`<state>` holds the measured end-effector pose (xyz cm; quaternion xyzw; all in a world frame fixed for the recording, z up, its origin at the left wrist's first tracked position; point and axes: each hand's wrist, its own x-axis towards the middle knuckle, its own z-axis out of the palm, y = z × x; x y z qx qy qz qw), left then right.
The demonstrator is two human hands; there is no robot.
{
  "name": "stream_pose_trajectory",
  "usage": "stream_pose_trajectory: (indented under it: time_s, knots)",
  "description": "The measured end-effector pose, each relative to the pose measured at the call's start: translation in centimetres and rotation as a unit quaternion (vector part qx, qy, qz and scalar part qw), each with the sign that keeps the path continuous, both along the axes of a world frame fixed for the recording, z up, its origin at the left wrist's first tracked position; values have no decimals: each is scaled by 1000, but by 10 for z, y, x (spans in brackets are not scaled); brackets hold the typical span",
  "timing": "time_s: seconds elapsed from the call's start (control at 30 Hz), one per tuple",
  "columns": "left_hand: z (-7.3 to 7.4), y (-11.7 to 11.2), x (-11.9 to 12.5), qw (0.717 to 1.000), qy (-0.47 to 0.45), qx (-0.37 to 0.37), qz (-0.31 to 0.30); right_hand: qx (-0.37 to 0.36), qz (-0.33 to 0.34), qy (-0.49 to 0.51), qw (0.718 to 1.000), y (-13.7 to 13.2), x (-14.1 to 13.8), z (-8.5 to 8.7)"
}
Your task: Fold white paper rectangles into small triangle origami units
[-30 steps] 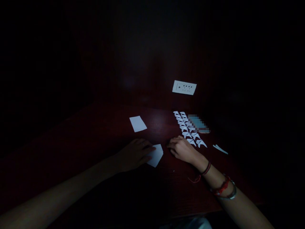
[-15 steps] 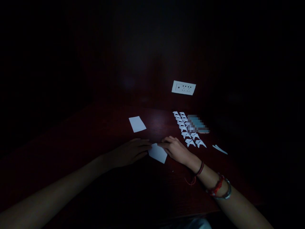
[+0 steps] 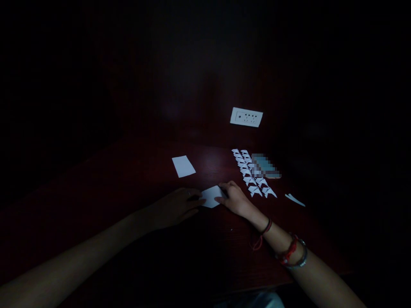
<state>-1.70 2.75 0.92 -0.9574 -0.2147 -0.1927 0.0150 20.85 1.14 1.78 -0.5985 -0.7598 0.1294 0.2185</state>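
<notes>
Between my two hands is a small white sheet of folded paper (image 3: 212,197), its lower edge coming to a blunt point. My right hand (image 3: 236,199) pinches its right side, thumb on top and fingers behind the far edge. At the left side, my left hand (image 3: 180,206) has its thumb and fingers closed on the paper's edge; this hand is in deep shade. A flat white sheet of paper (image 3: 183,166) lies farther back, left of the hands. To the right, several small folded white paper pieces (image 3: 246,173) stand in two rows.
A phone-like thing (image 3: 268,167), blurred by pixels, lies right of the rows. Thin white paper strips (image 3: 294,199) are nearer on the right. The dark red table (image 3: 250,252) meets a wall bearing a white socket plate (image 3: 246,117).
The folded paper has turned and shifted slightly up, so its point now faces me more squarely. My right thumb has come down onto its front, and my left thumb is on its left edge.
</notes>
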Motion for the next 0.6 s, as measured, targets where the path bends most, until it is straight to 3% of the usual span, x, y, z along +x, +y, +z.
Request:
stream_pose_trajectory:
  time_s: [0.2, 0.4, 0.6]
  knots:
    - [-3, 1, 1, 1000, 13, 0, -11, -84, -16, 122, 989, 9, 4, -4]
    - [1, -4, 2, 999, 40, -15, -18, -4, 39, 48, 998, 6, 0, -1]
    - [2, -4, 3, 999, 42, -22, -22, -37, 22, 39, 998, -2, -8, 4]
